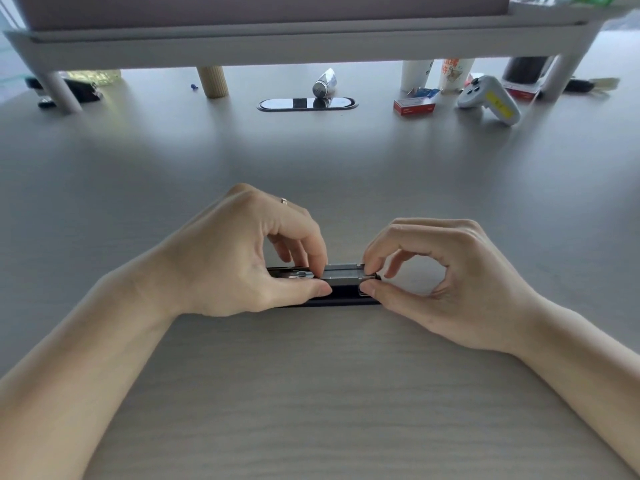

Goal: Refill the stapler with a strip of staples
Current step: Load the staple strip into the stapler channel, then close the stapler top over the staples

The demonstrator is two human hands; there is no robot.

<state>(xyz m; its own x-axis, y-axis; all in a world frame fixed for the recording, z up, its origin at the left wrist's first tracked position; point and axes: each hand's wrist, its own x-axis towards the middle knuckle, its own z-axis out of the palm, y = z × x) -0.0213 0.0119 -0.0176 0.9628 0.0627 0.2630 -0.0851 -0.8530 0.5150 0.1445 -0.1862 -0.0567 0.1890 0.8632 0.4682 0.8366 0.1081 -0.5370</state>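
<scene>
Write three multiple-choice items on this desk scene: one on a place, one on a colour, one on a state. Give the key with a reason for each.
1. Where does the stapler lie?
A. on the shelf
B. on the desk between both hands
C. beside the game controller

2. What colour is the small box at the back right?
A. red and white
B. green
C. black

3. What is the left hand doing?
A. lying flat
B. pinching at the stapler
C. holding a cup

Key:
1 B, it lies between the left hand and right hand.
2 A, red with white faces.
3 B, thumb and fingertips meet at its metal part.
</scene>
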